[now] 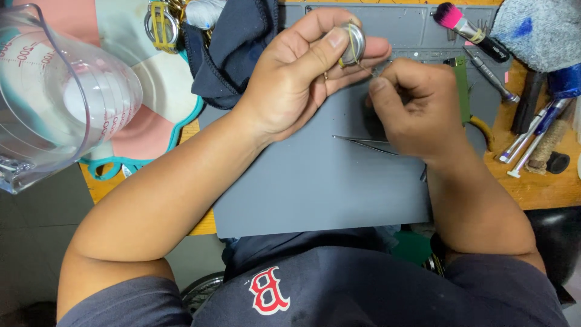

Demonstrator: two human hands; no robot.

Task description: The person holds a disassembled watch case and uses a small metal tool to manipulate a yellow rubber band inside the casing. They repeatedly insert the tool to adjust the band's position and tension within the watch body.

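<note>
Left fingers [330, 45] pinch round metal case [353, 42]; right fingers [380, 85] just below.

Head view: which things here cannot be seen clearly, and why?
- Small round metal part: head view, left hand fingers cover most.
- Right hand: its pinch hides whatever it holds.
- Tweezers: far end under the right hand.
- Measuring jug: cut by left edge.

Tweezers [363, 143] on mat [315, 188], below hands
</note>
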